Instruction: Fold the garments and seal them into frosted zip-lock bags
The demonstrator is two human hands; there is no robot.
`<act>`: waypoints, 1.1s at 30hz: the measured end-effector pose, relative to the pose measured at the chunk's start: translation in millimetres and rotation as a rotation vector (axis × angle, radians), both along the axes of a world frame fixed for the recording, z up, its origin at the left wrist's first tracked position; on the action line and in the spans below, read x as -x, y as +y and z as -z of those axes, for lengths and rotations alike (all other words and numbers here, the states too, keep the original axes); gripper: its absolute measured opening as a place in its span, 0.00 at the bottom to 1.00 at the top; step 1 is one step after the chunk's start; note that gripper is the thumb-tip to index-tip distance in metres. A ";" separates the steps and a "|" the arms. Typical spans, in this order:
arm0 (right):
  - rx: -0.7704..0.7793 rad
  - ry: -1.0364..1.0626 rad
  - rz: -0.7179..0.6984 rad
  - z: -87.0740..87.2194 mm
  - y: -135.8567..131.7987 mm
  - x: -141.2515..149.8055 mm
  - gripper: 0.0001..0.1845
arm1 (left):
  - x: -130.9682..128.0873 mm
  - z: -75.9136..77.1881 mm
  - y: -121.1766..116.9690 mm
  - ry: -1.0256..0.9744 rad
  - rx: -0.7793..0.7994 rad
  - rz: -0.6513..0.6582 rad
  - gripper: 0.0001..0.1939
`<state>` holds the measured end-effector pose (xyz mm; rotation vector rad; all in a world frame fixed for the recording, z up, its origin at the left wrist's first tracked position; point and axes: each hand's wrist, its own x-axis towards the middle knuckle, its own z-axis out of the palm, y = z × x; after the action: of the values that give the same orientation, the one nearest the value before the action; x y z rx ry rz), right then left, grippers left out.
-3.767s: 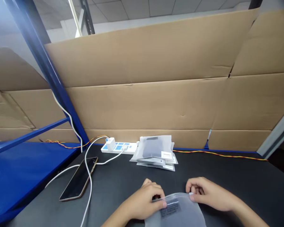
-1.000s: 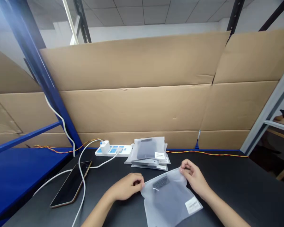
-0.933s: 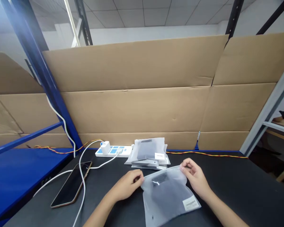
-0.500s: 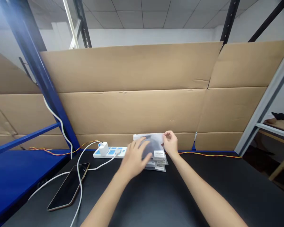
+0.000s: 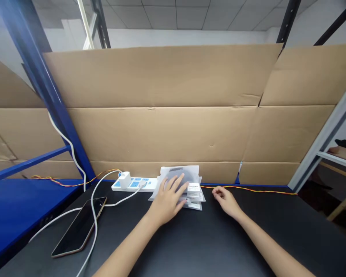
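A stack of frosted plastic pouches [image 5: 192,175] with white labels lies at the back of the black table, against the cardboard. My left hand [image 5: 167,200] rests on the stack, fingers spread over the top pouch and hiding part of it. A dark shape shows faintly through the top pouch. To the right of the stack, my right hand [image 5: 226,201] is apart from the pouches and low over the table. Its fingers are curled together, and whether anything small is between them I cannot make out.
A white power strip [image 5: 134,184] with a plugged-in charger [image 5: 125,179] is left of the pouches. White cables [image 5: 95,219] run across a dark phone [image 5: 80,229]. A cardboard wall [image 5: 161,134] closes the back, and a blue post [image 5: 57,96] stands at left.
My right hand has let go of the top pouch's upper edge and moved right and down. The pouch now lies flatter, with my left hand spread on it.
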<state>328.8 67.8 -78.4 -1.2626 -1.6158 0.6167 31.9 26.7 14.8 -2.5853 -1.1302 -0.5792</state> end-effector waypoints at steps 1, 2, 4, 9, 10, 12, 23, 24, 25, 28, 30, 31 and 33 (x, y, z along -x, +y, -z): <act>-0.011 -0.044 -0.007 0.8 -4.5 -4.6 0.09 | -1.8 2.6 -8.8 -0.004 0.021 0.073 0.23; -0.027 -0.087 -0.010 1.1 -8.0 -7.4 0.08 | -5.0 7.4 -17.7 0.003 0.067 0.170 0.22; -0.066 -0.174 -0.018 0.8 -12.5 -8.5 0.08 | -14.9 21.8 -33.8 0.018 0.208 0.384 0.21; -0.125 -0.374 -0.076 0.1 -16.1 -2.2 0.09 | -38.9 58.2 -48.3 -0.076 0.494 0.617 0.25; -0.129 -0.401 -0.082 0.5 -16.3 -1.8 0.10 | -40.4 61.9 -47.7 -0.100 0.524 0.617 0.25; -0.134 -0.440 -0.086 1.6 -16.4 -2.2 0.12 | -40.6 65.4 -46.2 -0.136 0.566 0.609 0.25; -0.125 -0.523 -0.097 6.2 -18.9 -9.2 0.14 | -38.6 63.4 -46.5 -0.147 0.600 0.593 0.24; -0.125 -0.525 -0.100 6.5 -18.7 -9.4 0.13 | -38.3 62.9 -46.2 -0.139 0.593 0.592 0.24; -0.126 -0.526 -0.101 6.9 -18.4 -9.6 0.13 | -37.9 62.4 -45.9 -0.126 0.586 0.592 0.23; -0.127 -0.524 -0.104 8.0 -17.3 -10.0 0.13 | -36.5 61.1 -45.4 -0.088 0.566 0.590 0.22; -0.125 -0.520 -0.100 8.5 -17.0 -10.4 0.13 | -36.1 61.0 -45.5 -0.084 0.560 0.580 0.22; -0.123 -0.518 -0.097 8.7 -16.9 -10.6 0.13 | -36.0 61.2 -45.7 -0.086 0.561 0.575 0.22; -0.121 -0.514 -0.092 8.9 -16.9 -10.9 0.13 | -36.3 61.7 -46.1 -0.101 0.563 0.568 0.22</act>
<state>339.7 50.9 -87.3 -1.3296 -2.1067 0.2496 68.2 -19.4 -46.9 -3.4388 -0.6237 -0.5650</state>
